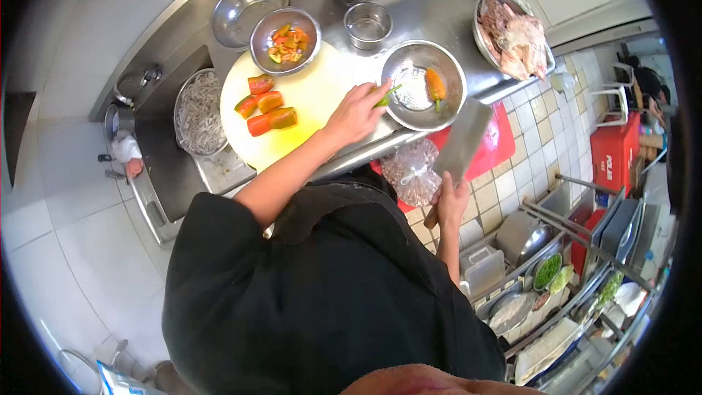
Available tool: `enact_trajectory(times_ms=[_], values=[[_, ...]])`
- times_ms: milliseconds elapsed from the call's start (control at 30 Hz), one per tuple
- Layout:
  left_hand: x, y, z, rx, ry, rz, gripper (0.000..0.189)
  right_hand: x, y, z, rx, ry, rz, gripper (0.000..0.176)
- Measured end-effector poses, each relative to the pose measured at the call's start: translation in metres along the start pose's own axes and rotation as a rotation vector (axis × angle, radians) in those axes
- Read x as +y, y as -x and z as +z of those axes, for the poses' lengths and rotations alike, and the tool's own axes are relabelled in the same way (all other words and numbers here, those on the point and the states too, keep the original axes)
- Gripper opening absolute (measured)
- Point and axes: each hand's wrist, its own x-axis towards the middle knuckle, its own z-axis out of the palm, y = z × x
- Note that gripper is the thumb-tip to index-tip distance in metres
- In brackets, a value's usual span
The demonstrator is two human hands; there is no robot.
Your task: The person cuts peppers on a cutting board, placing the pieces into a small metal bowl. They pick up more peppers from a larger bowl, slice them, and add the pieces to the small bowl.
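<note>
My left hand [356, 113] reaches over the yellow round cutting board [314, 95] and pinches a green pepper stem [387, 95] at the rim of a steel bowl [450, 106] that holds an orange-green pepper [436, 84]. My right hand [451, 201] grips the handle of a cleaver [463, 139], held off the counter edge with its blade up. Several halved red-green peppers [265, 106] lie on the board's left side. A smaller steel bowl [263, 33] holds chopped pepper pieces [287, 42].
A tray of white noodles or sprouts [199, 111] sits left of the board. Empty steel bowls [245, 1], a small steel cup [368, 25] and a bowl of raw meat [512, 33] stand behind. A red basin [497, 143] and a plastic bag [412, 170] sit below the counter.
</note>
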Motion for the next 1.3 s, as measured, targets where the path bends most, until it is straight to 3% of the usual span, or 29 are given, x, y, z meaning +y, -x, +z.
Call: enact_trajectory(times_ms=[200,333,433,600,667,733,800,900,1000,1100,1300], values=[[-0.043,0.109,-0.043,0.026,-0.205,-0.103,0.065,-0.057,-0.015,0.055,-0.276,0.143,-0.050,0.022],[-0.066,0.129,-0.079,0.257,-0.342,-0.053,0.065,-0.060,-0.007,0.091,-0.406,0.223,-0.052,0.019],[-0.089,0.131,-0.112,0.141,-0.631,-0.234,0.062,-0.058,0.006,0.112,-0.449,0.333,-0.133,0.019],[-0.132,0.126,-0.122,0.177,-0.585,-0.184,0.054,-0.056,0.027,0.126,-0.506,0.283,-0.047,0.023],[-0.123,0.124,-0.122,0.195,-0.640,-0.209,0.055,-0.040,0.026,0.125,-0.469,0.367,-0.186,0.027],[-0.109,0.123,-0.113,0.301,-0.558,-0.122,0.053,-0.039,0.029,0.122,-0.426,0.463,-0.371,0.035],[-0.083,0.126,-0.094,0.406,-0.411,-0.017,0.046,-0.040,0.034,0.121,-0.400,0.550,-0.369,0.035],[-0.073,0.126,-0.046,0.315,0.034,-0.002,0.042,-0.048,0.046,0.126,-0.377,0.678,-0.329,0.034],[-0.072,0.125,-0.034,0.293,0.119,-0.007,0.043,-0.060,0.059,0.137,-0.366,0.727,-0.355,0.030],[-0.060,0.127,-0.040,0.275,0.007,0.048,0.043,-0.063,0.065,0.143,-0.377,0.794,-0.498,0.026],[-0.069,0.125,-0.022,0.342,0.003,0.110,0.046,-0.084,0.084,0.150,-0.387,0.876,-0.491,0.023]])
